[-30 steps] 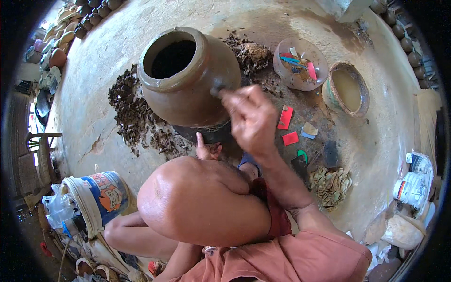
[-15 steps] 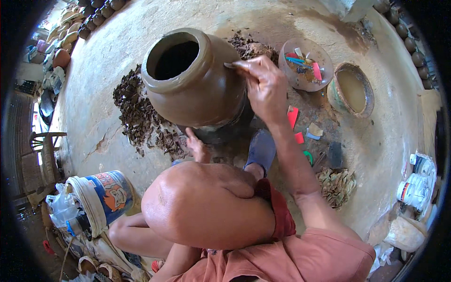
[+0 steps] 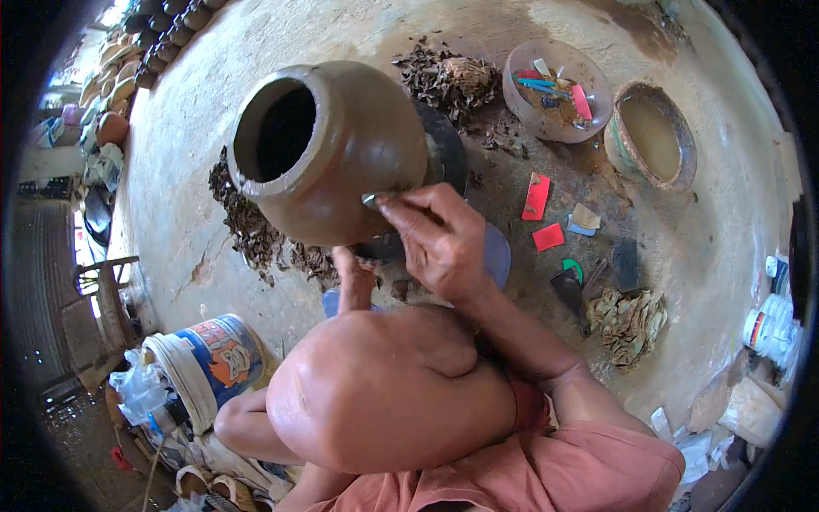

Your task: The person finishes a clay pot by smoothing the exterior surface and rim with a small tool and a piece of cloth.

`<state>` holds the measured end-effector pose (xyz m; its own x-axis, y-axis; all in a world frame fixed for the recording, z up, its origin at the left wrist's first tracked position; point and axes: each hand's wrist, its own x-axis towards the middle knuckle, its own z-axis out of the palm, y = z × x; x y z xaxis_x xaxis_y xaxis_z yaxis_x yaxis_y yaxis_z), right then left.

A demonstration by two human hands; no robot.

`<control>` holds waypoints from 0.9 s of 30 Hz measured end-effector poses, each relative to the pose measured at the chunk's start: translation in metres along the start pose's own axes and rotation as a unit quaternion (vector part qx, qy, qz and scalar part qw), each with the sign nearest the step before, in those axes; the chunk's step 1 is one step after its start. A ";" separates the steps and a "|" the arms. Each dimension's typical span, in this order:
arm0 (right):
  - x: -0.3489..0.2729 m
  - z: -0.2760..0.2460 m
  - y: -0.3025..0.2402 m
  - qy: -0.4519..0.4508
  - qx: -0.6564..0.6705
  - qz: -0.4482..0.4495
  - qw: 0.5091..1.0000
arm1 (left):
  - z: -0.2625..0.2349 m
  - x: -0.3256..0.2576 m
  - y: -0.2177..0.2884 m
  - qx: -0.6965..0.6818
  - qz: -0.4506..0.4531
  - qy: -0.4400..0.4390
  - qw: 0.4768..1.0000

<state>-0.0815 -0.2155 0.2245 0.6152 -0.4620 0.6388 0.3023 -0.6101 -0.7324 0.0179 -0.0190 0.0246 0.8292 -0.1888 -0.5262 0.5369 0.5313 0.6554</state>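
Note:
A big round clay pot with a thick rim and dark mouth stands tilted toward the left on a dark round base. My right hand pinches a small, thin, shiny scraper-like piece, its tip at the near side of the pot's wall. Below the pot, my left hand reaches up past my raised knee. One digit of it is stretched toward the pot's underside; the knee hides the rest, and whether it touches the pot is hard to see.
Dark clay scraps lie around the pot. To the right are a clear plastic bowl of small tools, a container of murky water, red flat pieces and a crumpled leafy bundle. A blue-and-white bucket lies at left.
My right hand has moved from the pot's right shoulder down to its near side, still pinching the piece. The view has shifted, and the pot appears farther left with its mouth turned more leftward.

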 end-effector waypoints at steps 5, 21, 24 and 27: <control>0.013 -0.019 0.024 -0.045 0.052 -0.006 0.998 | 0.008 0.021 0.011 0.036 0.008 0.051 0.998; 0.076 0.002 0.095 -0.004 0.138 0.082 0.987 | -0.029 -0.009 -0.017 0.042 0.028 0.141 0.989; 0.066 -0.001 0.089 -0.007 0.138 0.082 0.987 | -0.012 -0.057 -0.062 0.031 -0.067 0.183 0.980; 0.055 -0.017 0.095 -0.018 0.110 0.100 0.989 | 0.064 -0.103 -0.055 0.188 -0.260 0.147 0.936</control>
<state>-0.0315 -0.3094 0.1939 0.7031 -0.5342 0.4694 0.3198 -0.3519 -0.8797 -0.0873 -0.0821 0.0774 0.3918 -0.0758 -0.9169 0.9184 0.0923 0.3848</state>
